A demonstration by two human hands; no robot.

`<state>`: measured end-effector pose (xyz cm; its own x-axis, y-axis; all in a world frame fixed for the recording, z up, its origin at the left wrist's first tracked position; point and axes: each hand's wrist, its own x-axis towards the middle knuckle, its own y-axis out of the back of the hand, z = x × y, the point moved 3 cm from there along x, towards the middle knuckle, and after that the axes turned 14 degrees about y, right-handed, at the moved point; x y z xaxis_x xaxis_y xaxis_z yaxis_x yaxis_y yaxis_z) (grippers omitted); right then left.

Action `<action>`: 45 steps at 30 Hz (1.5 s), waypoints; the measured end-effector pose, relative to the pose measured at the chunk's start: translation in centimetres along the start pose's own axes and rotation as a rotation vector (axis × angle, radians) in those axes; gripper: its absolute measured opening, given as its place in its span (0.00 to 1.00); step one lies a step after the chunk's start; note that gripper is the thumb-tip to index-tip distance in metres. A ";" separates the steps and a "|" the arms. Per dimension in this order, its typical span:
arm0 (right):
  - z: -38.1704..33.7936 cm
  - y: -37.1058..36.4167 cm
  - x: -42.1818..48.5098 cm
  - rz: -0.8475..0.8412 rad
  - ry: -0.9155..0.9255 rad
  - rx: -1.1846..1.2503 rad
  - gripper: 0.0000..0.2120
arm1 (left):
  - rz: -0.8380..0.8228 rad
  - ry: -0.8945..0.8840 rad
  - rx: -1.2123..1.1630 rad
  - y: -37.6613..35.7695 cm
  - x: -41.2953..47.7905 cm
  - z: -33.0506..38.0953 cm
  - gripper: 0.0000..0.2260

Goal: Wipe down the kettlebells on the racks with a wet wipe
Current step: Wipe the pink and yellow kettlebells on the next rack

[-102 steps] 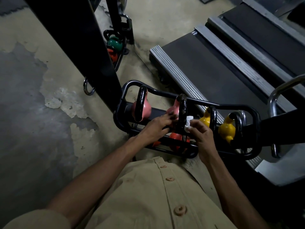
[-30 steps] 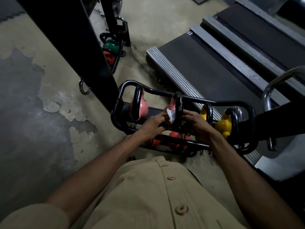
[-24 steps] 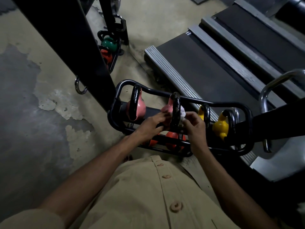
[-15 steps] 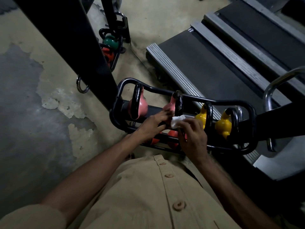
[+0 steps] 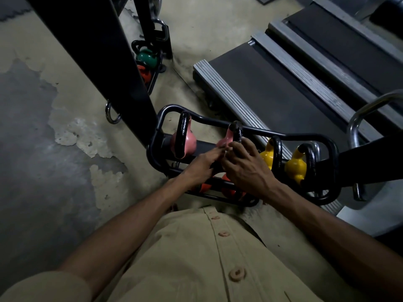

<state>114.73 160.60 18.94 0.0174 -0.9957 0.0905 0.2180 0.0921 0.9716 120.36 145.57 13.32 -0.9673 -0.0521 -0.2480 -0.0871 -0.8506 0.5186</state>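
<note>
Hands meet at the second pink kettlebell (image 5: 226, 138) on the black rack (image 5: 283, 134). The right hand (image 5: 246, 168) curls its fingers round that bell's black handle. The left hand (image 5: 204, 164) lays straight fingers against its pink body. The wipe is hidden beneath them. Another pink kettlebell (image 5: 187, 144) stands to the left and two yellow kettlebells (image 5: 295, 168) to the right. A treadmill (image 5: 272, 83) edge runs close behind the rack, a black post (image 5: 122, 73) crowds its left end, and bare floor (image 5: 54, 153) lies open further left.
</note>
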 end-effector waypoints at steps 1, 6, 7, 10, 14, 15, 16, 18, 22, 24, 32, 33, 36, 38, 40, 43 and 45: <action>0.1 0.2 0.2 -0.035 0.012 0.007 0.18 | -0.002 0.005 0.001 0.0 0.0 0.0 0.28; 0.5 1.4 0.2 -0.049 0.200 -0.049 0.18 | -0.013 -0.039 0.045 0.0 0.2 -0.6 0.25; 0.5 1.6 0.0 -0.029 0.238 -0.072 0.18 | -0.012 -0.050 0.042 0.1 0.3 -0.5 0.23; 0.0 2.1 -0.6 0.020 0.286 -0.117 0.17 | 0.003 -0.038 0.026 0.3 0.3 -0.4 0.23; -0.5 2.3 -1.7 0.078 0.232 -0.060 0.26 | 0.009 -0.013 0.018 0.0 0.4 -0.9 0.26; -0.6 2.3 -2.1 0.091 0.212 -0.040 0.30 | 0.012 -0.017 0.008 0.0 0.3 -0.8 0.26; -0.7 2.3 -2.5 0.091 0.194 -0.019 0.30 | 0.014 -0.024 0.001 0.0 0.4 -0.8 0.26; -0.8 2.0 -3.5 0.071 0.147 0.009 0.23 | 0.016 -0.035 0.000 -0.1 0.5 -0.8 0.26; 0.2 0.9 -5.5 0.198 -0.339 0.286 0.07 | 0.003 -0.005 -0.018 -0.3 0.7 -1.3 0.27; 0.6 0.6 -5.7 0.407 -0.720 0.611 0.03 | 0.006 0.003 -0.028 -0.3 0.7 -1.2 0.29; 0.6 0.1 -1.7 0.601 -1.307 1.532 0.09 | 0.025 -0.007 -0.002 -0.2 0.6 -1.0 0.19; 0.9 0.1 -1.5 0.589 -1.331 1.568 0.11 | 0.028 0.002 0.003 -0.3 0.6 -1.0 0.19; 2.0 -0.2 -1.0 0.539 -1.405 1.657 0.14 | 0.039 0.035 0.007 -0.3 0.6 -0.9 0.19; 2.4 -0.1 -0.8 0.490 -1.428 1.689 0.15 | 0.038 0.042 0.019 -0.3 0.5 -0.9 0.21; 2.3 0.1 -0.9 0.467 -1.409 1.705 0.16 | 0.031 0.047 0.012 -0.2 0.4 -0.8 0.21; 1.8 0.3 -1.8 0.448 -1.304 1.650 0.15 | 0.041 0.028 0.001 -0.2 0.4 -0.8 0.19; 1.3 0.3 -2.5 0.446 -1.252 1.574 0.14 | 0.046 0.011 -0.005 -0.3 0.5 -0.8 0.19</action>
<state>113.48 163.11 19.30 -0.8611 -0.4295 -0.2719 -0.4686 0.8780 0.0972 120.13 145.39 12.43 -0.9677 -0.0968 -0.2326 -0.0413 -0.8499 0.5253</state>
